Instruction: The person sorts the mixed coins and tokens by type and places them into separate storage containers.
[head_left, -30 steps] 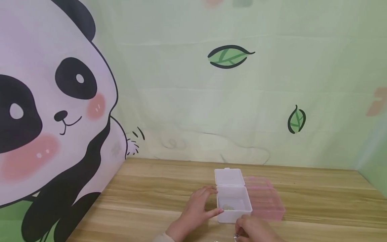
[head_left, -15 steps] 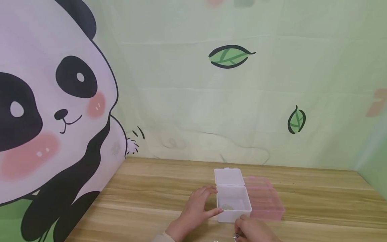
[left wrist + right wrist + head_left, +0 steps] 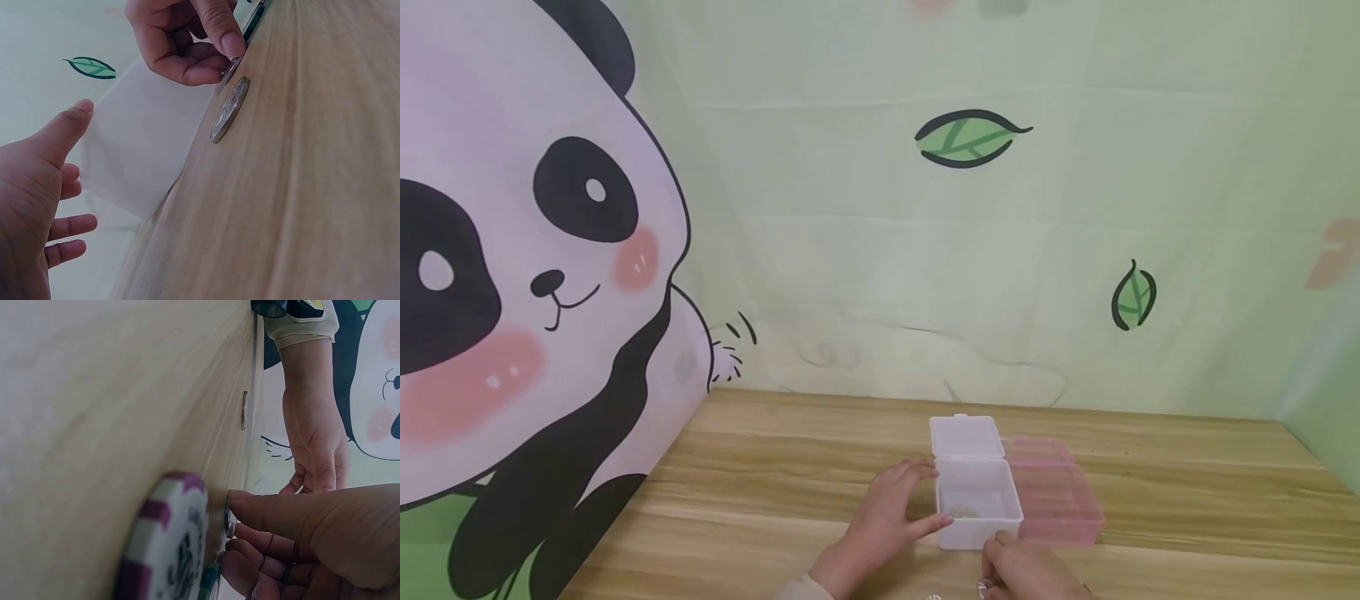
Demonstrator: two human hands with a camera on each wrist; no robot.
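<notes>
A white box (image 3: 977, 533) with its lid (image 3: 966, 437) folded back stands on the wooden table. My left hand (image 3: 887, 512) is at its left side, thumb tip at the front corner and fingers along the side rim, fairly straight. Inside lie a few pale, roundish things (image 3: 962, 511), too faint to name. In front of the box my right hand (image 3: 1030, 567) pinches a silver coin (image 3: 230, 519) between thumb and fingertips, low over the table. A second coin (image 3: 230, 110) lies flat nearby, to the left of that hand.
A translucent pink box (image 3: 1060, 504) stands right against the white box. Near the right hand lie a white and purple poker chip (image 3: 165, 540) and a green-edged chip (image 3: 210, 580). Behind the table (image 3: 805, 450) hangs a panda-printed cloth (image 3: 850, 250).
Both hands and the boxes hold nearly the same places. The whole head view has shifted very slightly, showing a bit more of the loose coin at the bottom edge.
</notes>
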